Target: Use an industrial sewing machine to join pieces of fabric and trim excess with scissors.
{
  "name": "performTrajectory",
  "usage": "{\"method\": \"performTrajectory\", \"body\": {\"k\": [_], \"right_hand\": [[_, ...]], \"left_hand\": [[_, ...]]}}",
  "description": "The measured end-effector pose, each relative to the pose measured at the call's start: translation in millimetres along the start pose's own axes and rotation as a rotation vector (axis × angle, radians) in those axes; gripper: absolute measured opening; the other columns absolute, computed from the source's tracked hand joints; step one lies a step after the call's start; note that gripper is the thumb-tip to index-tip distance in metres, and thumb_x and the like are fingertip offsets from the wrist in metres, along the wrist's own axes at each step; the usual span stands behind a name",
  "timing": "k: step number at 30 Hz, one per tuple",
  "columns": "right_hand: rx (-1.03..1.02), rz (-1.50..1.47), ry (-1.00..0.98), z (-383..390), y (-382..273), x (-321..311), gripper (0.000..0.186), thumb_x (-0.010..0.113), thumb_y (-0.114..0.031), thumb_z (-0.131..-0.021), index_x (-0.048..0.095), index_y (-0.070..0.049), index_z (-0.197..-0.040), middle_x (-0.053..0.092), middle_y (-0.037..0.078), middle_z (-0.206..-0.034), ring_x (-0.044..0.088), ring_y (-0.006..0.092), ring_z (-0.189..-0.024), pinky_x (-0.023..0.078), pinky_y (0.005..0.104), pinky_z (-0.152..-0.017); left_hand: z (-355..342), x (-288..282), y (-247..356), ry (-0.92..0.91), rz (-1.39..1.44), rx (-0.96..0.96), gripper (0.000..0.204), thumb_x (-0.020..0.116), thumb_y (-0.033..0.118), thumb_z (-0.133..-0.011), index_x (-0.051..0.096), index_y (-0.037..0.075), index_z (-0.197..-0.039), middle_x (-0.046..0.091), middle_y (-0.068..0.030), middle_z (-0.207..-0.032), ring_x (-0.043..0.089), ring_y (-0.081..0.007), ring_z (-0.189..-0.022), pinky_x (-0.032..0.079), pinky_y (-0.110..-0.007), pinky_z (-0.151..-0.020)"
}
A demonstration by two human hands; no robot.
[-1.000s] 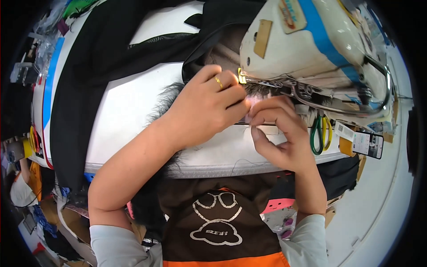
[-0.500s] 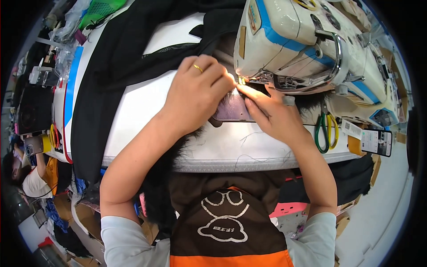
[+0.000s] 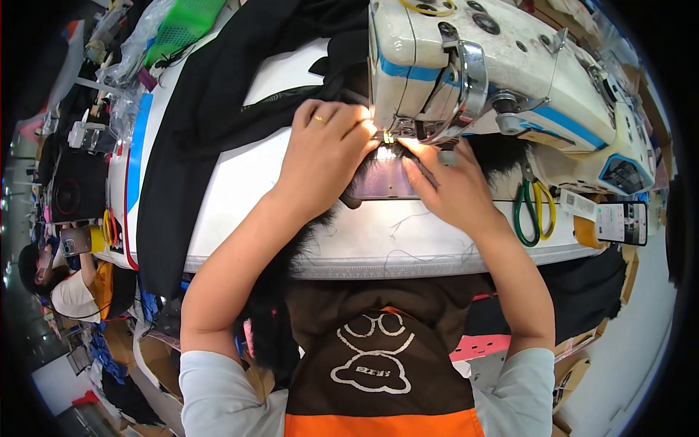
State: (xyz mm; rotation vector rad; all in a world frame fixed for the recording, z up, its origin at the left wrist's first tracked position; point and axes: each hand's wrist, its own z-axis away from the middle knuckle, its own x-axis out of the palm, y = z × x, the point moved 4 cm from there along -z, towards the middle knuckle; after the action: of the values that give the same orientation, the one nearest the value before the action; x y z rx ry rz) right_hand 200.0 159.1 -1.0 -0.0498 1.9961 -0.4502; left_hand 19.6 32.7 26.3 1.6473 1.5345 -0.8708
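My left hand point(image 3: 324, 156), wearing a gold ring, curls its fingers onto black fur fabric point(image 3: 298, 251) just left of the sewing machine's lit presser foot point(image 3: 389, 137). My right hand point(image 3: 451, 186) lies to the right of the foot, index finger stretched toward it and thumb lower, on the fur by the metal plate point(image 3: 380, 179); its other fingertips are partly hidden by the machine. The white and blue machine head point(image 3: 408, 40) stands over both hands. More fur point(image 3: 510, 153) shows beneath it.
Black cloth point(image 3: 175, 182) drapes over the white table point(image 3: 233, 189). At the right lie green and yellow scissors point(image 3: 526, 218) and a phone point(image 3: 622, 222). A green basket point(image 3: 182, 29) and plastic bags are at the upper left. A co-worker point(image 3: 73, 291) is at the far left.
Since a second ago, my right hand has flattened from a curled pinch and reached up toward the presser foot. My left hand stays curled beside it. The view has shifted, showing more of the machine.
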Motion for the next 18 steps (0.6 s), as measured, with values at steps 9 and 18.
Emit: {"method": "performTrajectory", "body": {"k": [9,18], "right_hand": [[-0.073,0.067,-0.099,-6,19,-3,0.03,0.081,-0.022,-0.097,0.083,-0.02,-0.127,0.081,0.011,-0.108,0.073,0.0351,-0.098,0.055,0.0444,-0.098],[0.046,-0.006,-0.05,-2,27,1,0.023,0.081,-0.022,-0.098,0.085,-0.016,-0.12,0.081,0.011,-0.121,0.071,0.0367,-0.114,0.056,0.0454,-0.101]], "left_hand": [[14,11,-23,0.039,0.322,0.055,0.024,0.075,0.009,-0.09,0.077,0.013,-0.113,0.074,0.0023,-0.116,0.068,-0.025,-0.114,0.052,-0.041,-0.103],[12,11,-20,0.043,0.318,0.016,0.021,0.075,0.009,-0.092,0.078,0.013,-0.112,0.072,0.0033,-0.112,0.065,-0.0236,-0.11,0.051,-0.039,-0.092]]}}
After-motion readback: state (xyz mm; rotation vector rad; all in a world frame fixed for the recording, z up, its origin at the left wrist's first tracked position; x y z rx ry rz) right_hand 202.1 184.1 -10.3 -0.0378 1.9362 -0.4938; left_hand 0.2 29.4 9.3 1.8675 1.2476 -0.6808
